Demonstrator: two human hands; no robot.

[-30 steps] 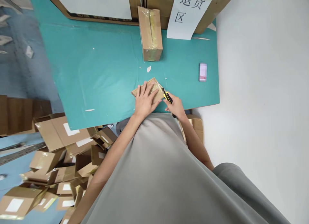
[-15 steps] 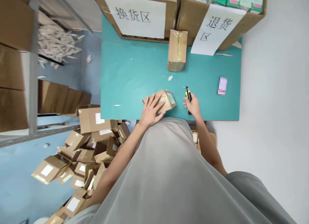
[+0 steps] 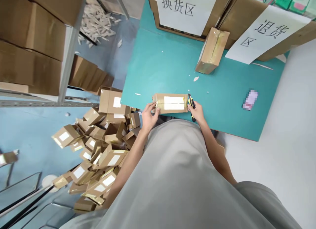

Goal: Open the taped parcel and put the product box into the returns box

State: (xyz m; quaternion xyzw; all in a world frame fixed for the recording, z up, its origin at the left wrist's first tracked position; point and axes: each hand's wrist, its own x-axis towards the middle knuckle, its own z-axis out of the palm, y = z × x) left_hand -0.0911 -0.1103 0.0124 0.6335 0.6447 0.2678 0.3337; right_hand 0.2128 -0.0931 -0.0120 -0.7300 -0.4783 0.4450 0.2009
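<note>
A small cardboard box (image 3: pixel 161 108) with a white label on its upper side lies at the near edge of the teal table (image 3: pixel 158 67). My left hand (image 3: pixel 150 117) grips the box's left end, thumb on the near side. At the right end, my right hand (image 3: pixel 197 112) is closed around a yellow-and-black box cutter (image 3: pixel 191 105), held upright against that end. Whether the right fingertips also touch the box is hard to make out.
A taped carton (image 3: pixel 212 51) stands farther back, before two large boxes with paper signs (image 3: pixel 186 12). A blurred-out pink item (image 3: pixel 250 100) lies at right. Emptied cartons (image 3: pixel 108 137) are heaped on the floor at left, beside a shelf (image 3: pixel 66 64).
The box has been turned so its labelled side faces up. My left hand went from lying flat on it to gripping its end; the cutter is now close to the right end. The view has rotated.
</note>
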